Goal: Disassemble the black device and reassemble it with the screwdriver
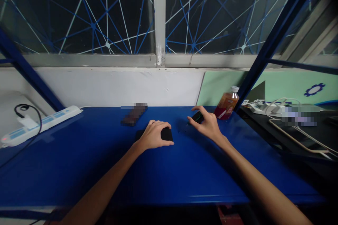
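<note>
Dark window panes (105,10) crossed by blue and white lines stand above a pale wall (118,86), behind the blue bench (105,179) before you. Near its middle lies a black flat block (167,134), matt and straight-edged, partly covered by your left hand (155,134). To its right, farther back, is a small dark object (197,117) with a thin green mark on top; your right hand (207,123) partly hides it.

Your left grip is spread about as wide as the block, thumb by the near edge and fingers by the far edge; you cannot tell from this view how firmly it presses. Your right grip is spread too, thumb and forefinger well apart with the small object between them, and whether they touch it cannot be told.

Count one block, one small object, one blurred-out dark item (134,114) at the back, one upright bottle (227,103) of reddish drink with a white cap, and one white power strip (43,126) at the left with a plug (27,123) in it. At the far right, white cables (308,140) lie on a black surface (264,126).
</note>
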A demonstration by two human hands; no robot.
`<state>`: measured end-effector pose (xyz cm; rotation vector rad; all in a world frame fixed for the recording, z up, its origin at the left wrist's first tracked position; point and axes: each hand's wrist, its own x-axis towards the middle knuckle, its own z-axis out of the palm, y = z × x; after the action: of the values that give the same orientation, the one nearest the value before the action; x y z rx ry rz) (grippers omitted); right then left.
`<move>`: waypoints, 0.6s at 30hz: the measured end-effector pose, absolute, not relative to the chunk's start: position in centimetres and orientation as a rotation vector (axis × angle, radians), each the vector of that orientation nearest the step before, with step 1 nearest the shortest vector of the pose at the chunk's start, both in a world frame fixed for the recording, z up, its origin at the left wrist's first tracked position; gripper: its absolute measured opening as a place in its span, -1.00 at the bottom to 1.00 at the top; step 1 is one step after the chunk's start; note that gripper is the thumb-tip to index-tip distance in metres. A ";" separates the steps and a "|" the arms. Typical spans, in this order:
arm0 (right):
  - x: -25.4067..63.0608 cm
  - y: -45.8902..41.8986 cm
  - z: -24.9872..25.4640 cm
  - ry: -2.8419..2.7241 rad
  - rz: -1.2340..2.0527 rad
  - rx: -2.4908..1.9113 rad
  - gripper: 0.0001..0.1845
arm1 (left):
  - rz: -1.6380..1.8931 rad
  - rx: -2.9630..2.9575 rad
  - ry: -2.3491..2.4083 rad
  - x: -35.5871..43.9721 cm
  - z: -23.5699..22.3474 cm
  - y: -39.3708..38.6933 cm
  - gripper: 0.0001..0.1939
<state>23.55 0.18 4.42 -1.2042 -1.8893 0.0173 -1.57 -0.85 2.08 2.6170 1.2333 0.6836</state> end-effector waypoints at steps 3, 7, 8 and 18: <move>23.6 0.1 4.5 -1.879 0.014 -1.203 -0.71 | 0.642 2.629 1.228 -1.8 2.3 -0.9 -0.43; 23.7 0.1 4.7 -1.851 -0.008 -1.198 -0.71 | 0.518 2.642 1.192 -2.4 3.0 -1.0 -0.34; 23.7 0.1 4.8 -1.846 -0.011 -1.193 -0.71 | 0.480 2.642 1.171 -2.5 3.3 -1.1 -0.35; 23.8 -0.4 5.5 -1.781 0.065 -1.158 -0.73 | 0.481 2.605 1.132 -2.3 3.0 -1.0 -0.55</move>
<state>23.76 -0.41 5.47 -1.1581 -1.7809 0.0652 -2.30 -1.02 2.96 2.6048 1.1320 0.4806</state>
